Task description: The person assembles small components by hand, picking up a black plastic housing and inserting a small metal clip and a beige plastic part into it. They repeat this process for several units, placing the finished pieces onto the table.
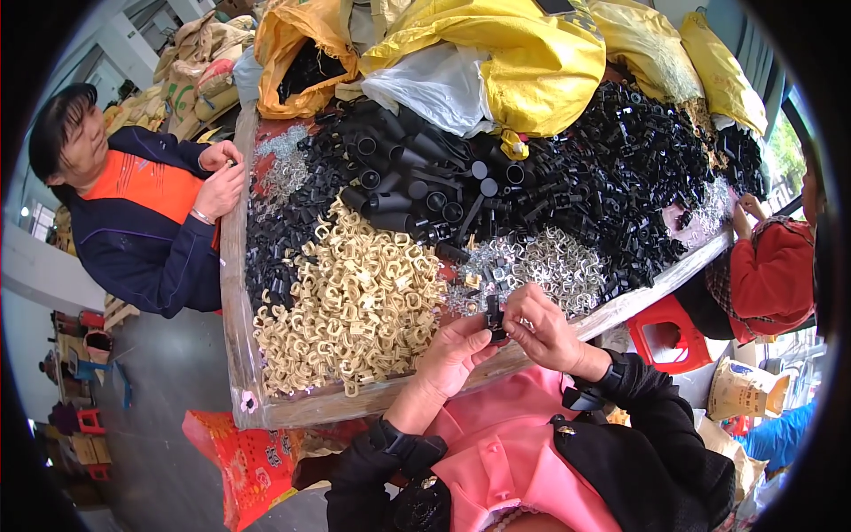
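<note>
Close to my body, over the front edge of the table, both my hands meet on a small black plastic part [495, 317]. My left hand [456, 350] pinches it from the left, thumb along its side. The fingers of my right hand [542, 330] are bent against its right side; whether they hold a second small piece cannot be made out. Just beyond my hands lie a pile of silvery metal hooks or clips [563, 266] and some small shiny hardware [483, 262]. To the left spreads a big heap of beige C-shaped plastic pieces [355, 306].
Black plastic parts [576, 186] and black tubes [399, 168] cover much of the table, which has a wooden rim [310, 410]. Yellow sacks [532, 71] and an orange sack [301, 53] stand behind. Co-workers sit left [146, 204] and right [771, 275], near a red stool [669, 332].
</note>
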